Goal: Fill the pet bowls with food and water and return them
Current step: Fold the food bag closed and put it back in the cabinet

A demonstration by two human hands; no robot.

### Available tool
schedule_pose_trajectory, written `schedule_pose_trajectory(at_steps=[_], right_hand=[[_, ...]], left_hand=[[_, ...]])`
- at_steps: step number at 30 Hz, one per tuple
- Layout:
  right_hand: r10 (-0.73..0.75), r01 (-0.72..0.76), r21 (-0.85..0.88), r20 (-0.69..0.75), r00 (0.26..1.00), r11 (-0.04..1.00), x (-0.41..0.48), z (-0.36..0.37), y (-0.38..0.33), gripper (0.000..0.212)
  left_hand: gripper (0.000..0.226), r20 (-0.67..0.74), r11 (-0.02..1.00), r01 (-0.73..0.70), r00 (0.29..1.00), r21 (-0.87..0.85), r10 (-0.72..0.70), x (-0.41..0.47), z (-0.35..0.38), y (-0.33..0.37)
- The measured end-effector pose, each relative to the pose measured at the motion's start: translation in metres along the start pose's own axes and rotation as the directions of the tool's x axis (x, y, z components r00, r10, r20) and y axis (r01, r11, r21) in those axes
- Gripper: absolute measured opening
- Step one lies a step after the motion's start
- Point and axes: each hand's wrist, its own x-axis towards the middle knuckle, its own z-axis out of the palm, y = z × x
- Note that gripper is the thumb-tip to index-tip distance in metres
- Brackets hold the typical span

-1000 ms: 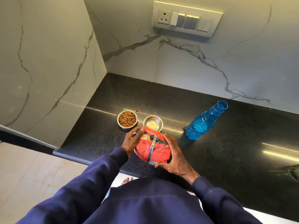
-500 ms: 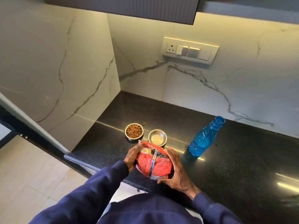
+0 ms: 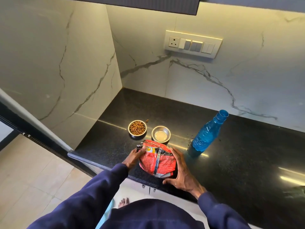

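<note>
Pet bowls, two small round steel ones, stand side by side on the black speckled tabletop: the left bowl is heaped with brown kibble, the right bowl holds only a shallow pale pool. Both lie just beyond the crumpled red food pouch, which the left hand and right hand clasp from either side. An uncapped blue plastic bottle stands right of the bowls, nearer the right hand; nothing blocks it. A few stray kibbles lie behind the full bowl.

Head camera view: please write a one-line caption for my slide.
Both hands hold a red foil pet-food bag on the black granite counter, near two small steel bowls.
</note>
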Motion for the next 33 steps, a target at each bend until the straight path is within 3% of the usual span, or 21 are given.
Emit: schedule_pose_trajectory(at_steps=[5, 13, 17, 21, 25, 29, 33], right_hand=[[0.079, -0.072, 0.081, -0.085, 0.993, 0.994, -0.004, 0.016, -0.007, 0.131], [0.128, -0.111, 0.107, -0.168, 0.977, 0.988, -0.001, 0.030, -0.034, 0.119], [0.135, -0.109, 0.134, -0.209, 0.968, 0.985, 0.008, 0.041, -0.058, 0.114], [0.118, -0.082, 0.153, -0.245, 0.962, 0.985, 0.016, 0.037, -0.076, 0.113], [0.108, -0.046, 0.186, -0.341, 0.934, 0.982, 0.032, 0.013, -0.113, 0.109], [0.038, 0.031, 0.172, -0.384, 0.923, 0.985, 0.040, -0.028, -0.148, 0.100], [-0.064, 0.124, 0.110, -0.434, 0.899, 0.986, 0.044, -0.091, -0.187, 0.099]], left_hand=[[0.056, -0.015, 0.994, 0.060, 0.998, 0.087, -0.059, 0.004, -0.006, 0.002], [0.047, 0.081, 0.971, 0.038, 0.995, 0.236, -0.059, 0.010, -0.033, 0.021], [0.060, 0.083, 0.975, 0.024, 0.996, 0.220, -0.044, 0.003, -0.055, 0.033], [0.089, 0.089, 0.952, -0.050, 0.996, 0.303, 0.024, -0.005, -0.070, 0.060], [0.075, 0.131, 0.904, -0.218, 0.975, 0.369, 0.181, -0.018, -0.082, 0.105], [0.100, 0.153, 0.849, -0.371, 0.929, 0.377, 0.338, -0.040, -0.075, 0.147], [0.103, 0.127, 0.763, -0.541, 0.836, 0.355, 0.534, -0.068, -0.048, 0.194]])
